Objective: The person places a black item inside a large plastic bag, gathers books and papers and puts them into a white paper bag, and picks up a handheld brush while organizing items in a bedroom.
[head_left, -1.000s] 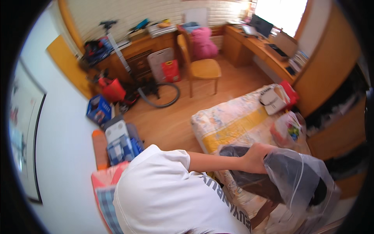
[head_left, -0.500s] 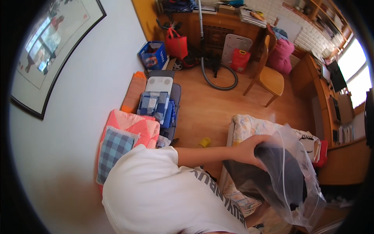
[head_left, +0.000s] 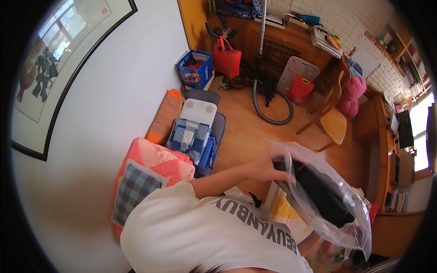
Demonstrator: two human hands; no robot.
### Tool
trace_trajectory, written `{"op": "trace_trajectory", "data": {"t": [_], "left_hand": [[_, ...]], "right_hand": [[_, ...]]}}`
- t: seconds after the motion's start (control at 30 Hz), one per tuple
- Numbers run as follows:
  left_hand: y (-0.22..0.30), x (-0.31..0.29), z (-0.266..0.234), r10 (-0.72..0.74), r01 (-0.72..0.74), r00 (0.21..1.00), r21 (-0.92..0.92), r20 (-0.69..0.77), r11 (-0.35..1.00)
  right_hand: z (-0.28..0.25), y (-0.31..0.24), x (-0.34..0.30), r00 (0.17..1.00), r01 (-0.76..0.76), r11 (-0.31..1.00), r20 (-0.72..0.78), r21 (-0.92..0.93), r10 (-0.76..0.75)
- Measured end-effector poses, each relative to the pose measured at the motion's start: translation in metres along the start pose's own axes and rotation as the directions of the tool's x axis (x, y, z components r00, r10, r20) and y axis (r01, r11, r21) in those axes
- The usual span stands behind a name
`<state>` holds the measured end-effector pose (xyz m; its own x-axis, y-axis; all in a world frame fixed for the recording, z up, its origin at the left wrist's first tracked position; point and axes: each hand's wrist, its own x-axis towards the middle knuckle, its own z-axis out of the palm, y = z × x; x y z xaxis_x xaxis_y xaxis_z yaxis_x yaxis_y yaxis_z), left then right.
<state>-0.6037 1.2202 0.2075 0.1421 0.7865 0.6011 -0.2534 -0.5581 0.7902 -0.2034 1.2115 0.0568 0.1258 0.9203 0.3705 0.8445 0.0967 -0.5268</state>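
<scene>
My left hand [head_left: 269, 167] is closed, its thumb curled over the edge of a black item [head_left: 324, 193] with a small red mark. A large clear plastic bag [head_left: 361, 230] lies loosely around that item, and some of my fingers are behind the plastic. What kind of thing the black item is cannot be made out. My right forearm [head_left: 309, 243] comes in low beneath the bag; the bag hides my right hand, so its fingers do not show. Below the bag is a bed with a patterned cover [head_left: 291, 214].
Along the left wall lie a checked cushion [head_left: 139, 191], a pink quilt [head_left: 150, 152] and folded blue checked cloth [head_left: 187, 136]. A vacuum hose [head_left: 264, 116] curls on the floor beyond, near a wooden chair [head_left: 331, 125]. A desk [head_left: 371, 132] runs along the right.
My left hand has moved left and slightly up with the black item and the bag. More of the black item shows through the plastic. The whole view has shifted and tilted.
</scene>
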Motion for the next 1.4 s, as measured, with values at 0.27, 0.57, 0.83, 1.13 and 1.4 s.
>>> {"op": "trace_trajectory", "data": {"t": [0.27, 0.57, 0.83, 1.13, 1.4], "left_hand": [[-0.005, -0.003, -0.103, -0.103, 0.078, 0.921, -0.080, -0.377, 0.994], [-0.058, 0.030, -0.315, -0.249, -0.278, 0.518, -0.436, -0.819, 0.856], [-0.185, 0.067, -0.425, -0.373, 0.298, 0.293, -0.287, -0.880, 0.910], [-0.168, 0.110, -0.507, -0.097, 0.325, 0.212, -0.023, -0.972, 0.946], [-0.138, 0.034, -0.563, 0.117, 0.534, -0.080, 0.057, -0.990, 0.844]], "right_hand": [[0.098, -0.101, 0.137, 0.941, 0.231, 0.954, 0.204, 0.193, -0.269], [0.253, -0.258, 0.303, 0.839, -0.050, 0.706, 0.413, 0.707, -0.355], [0.412, -0.376, 0.455, 0.727, -0.369, 0.356, 0.505, 0.858, -0.464], [0.528, -0.521, 0.531, 0.504, -0.442, 0.394, 0.586, 0.806, -0.634], [0.613, -0.592, 0.481, 0.272, -0.075, 0.101, 0.118, 0.992, -0.955]]}}
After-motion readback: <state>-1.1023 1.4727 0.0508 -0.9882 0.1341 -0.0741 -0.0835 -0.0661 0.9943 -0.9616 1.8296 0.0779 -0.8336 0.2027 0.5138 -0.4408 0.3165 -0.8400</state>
